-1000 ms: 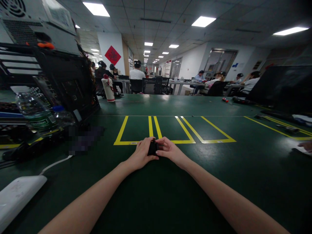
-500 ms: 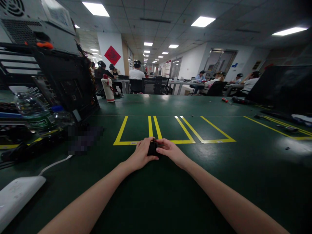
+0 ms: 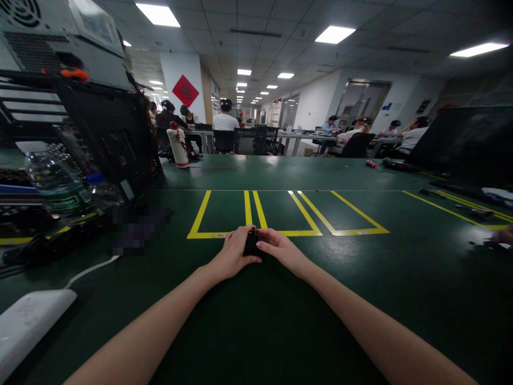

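A small black object [image 3: 250, 245] stands on the dark green table between my two hands; its kind is too dark to make out. My left hand [image 3: 234, 252] is wrapped round its left side, thumb along the near side. From the right, the fingertips and thumb of my right hand [image 3: 281, 250] press against the same object. Just beyond lies the near strip of the yellow tape frames [image 3: 300, 233] on the table.
An open black computer case [image 3: 114, 141], a water bottle [image 3: 54, 179] and a white power strip [image 3: 36, 326] stand at the left. Farther back is a white cylinder [image 3: 178, 145]. Another person's hand [image 3: 504, 235] reaches in at the right edge. Several people sit beyond.
Another person's hand has come in at the right edge with something dark near it. My own hands and the black object have stayed in place.
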A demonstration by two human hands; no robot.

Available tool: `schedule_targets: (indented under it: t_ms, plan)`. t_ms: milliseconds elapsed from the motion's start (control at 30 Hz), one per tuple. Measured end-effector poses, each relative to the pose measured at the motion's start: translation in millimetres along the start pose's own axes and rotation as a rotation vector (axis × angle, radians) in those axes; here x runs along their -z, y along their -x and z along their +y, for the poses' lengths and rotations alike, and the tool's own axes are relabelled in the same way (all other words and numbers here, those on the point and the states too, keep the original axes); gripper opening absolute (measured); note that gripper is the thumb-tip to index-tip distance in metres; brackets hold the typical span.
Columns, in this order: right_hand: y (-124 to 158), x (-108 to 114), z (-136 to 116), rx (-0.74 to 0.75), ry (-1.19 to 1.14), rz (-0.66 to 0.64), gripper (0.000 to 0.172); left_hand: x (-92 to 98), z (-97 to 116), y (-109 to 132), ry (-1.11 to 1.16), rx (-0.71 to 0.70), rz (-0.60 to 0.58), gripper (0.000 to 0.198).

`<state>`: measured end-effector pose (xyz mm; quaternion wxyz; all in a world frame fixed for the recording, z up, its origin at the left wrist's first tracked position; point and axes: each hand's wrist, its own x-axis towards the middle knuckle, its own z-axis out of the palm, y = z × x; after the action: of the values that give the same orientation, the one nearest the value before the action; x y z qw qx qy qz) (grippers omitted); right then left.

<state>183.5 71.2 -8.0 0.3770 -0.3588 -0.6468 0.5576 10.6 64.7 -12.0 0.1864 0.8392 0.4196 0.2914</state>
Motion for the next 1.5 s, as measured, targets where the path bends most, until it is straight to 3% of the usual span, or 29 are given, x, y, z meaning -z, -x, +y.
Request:
schedule_targets:
  t_ms: [233, 433, 533, 767, 1000, 1200, 1500]
  plan:
    - [1.2, 1.5, 1.6, 0.050, -0.117, -0.087, 0.038, -2.1, -2.7, -0.8, -0.004, -0.047, 0.017, 0.066]
    - [1.7, -1.0, 0.2, 0.035, -0.039, 0.012, 0.022, -1.9, -2.0, -0.4, 0.008, -0.041, 0.015, 0.065]
    - [0.5, -0.8, 1.4, 0.020, 0.007, 0.032, 0.028, -1.4, -1.6, 0.2, 0.015, -0.023, 0.010, 0.065]
    - [1.4, 0.0, 3.3, 0.055, -0.098, -0.060, 0.036, -1.3, -1.7, -0.5, 0.012, 0.005, 0.001, 0.066]
    - [1.1, -3.3, 1.0, 0.051, -0.079, 0.011, 0.021, -1.3, -1.8, -0.8, 0.024, 0.000, 0.018, 0.065]
    - [-0.5, -1.5, 4.9, 0.042, 0.038, 0.012, 0.031, -3.5, -4.4, -1.9, 0.018, -0.003, 0.015, 0.067]
    - [4.2, -4.8, 2.5, 0.093, -0.088, -0.078, 0.033, -0.4, 0.0, -0.7, 0.041, 0.030, 0.001, 0.064]
